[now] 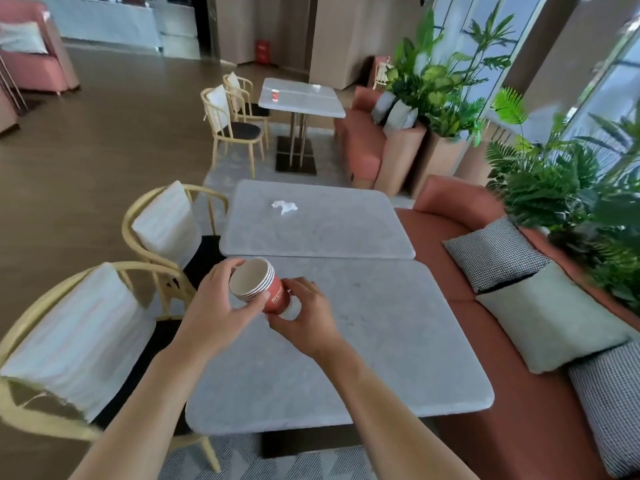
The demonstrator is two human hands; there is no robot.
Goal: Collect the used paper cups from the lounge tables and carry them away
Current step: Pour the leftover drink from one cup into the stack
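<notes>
— Both hands on the stack of red paper cups (260,285), tilted above the near table (363,358)?

— Yes. Your left hand (221,306) curls round its rim end; your right hand (304,313) pinches the base. Roughly four or five nested, rims blurred.

— Elsewhere?

— One red cup (275,94) stands on the far table (304,98); a crumpled napkin (284,206) lies on the middle table (318,230).

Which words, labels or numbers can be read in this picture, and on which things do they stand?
None can be read.
Stack of cups: white print on the red side, too blurred.
Far cup: too small.
Red box by the wall: print too blurred.
</notes>
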